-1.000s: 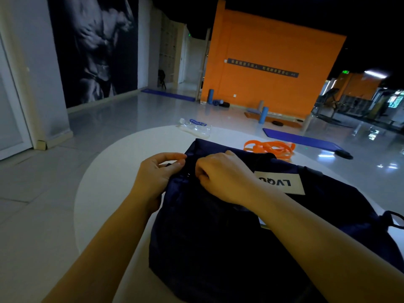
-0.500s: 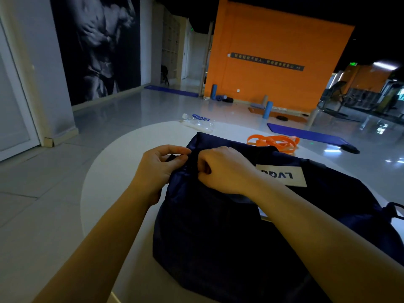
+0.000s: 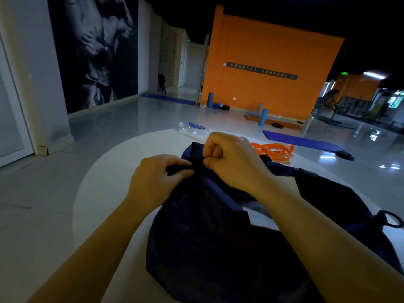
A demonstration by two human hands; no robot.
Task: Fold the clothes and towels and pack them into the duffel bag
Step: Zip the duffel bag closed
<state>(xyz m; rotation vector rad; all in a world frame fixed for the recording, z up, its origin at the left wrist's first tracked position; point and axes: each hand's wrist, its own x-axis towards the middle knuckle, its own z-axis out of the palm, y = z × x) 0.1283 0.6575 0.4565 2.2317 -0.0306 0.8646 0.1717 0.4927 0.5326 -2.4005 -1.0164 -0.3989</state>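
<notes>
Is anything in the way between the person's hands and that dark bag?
Nothing visible. Both the left hand and the right hand already pinch the far end of the bag. The orange bands and the bottle lie beyond it on the table.

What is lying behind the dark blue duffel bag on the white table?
Behind the duffel bag lie orange bands and a clear plastic bottle on the table. The right hand covers part of both.
</notes>
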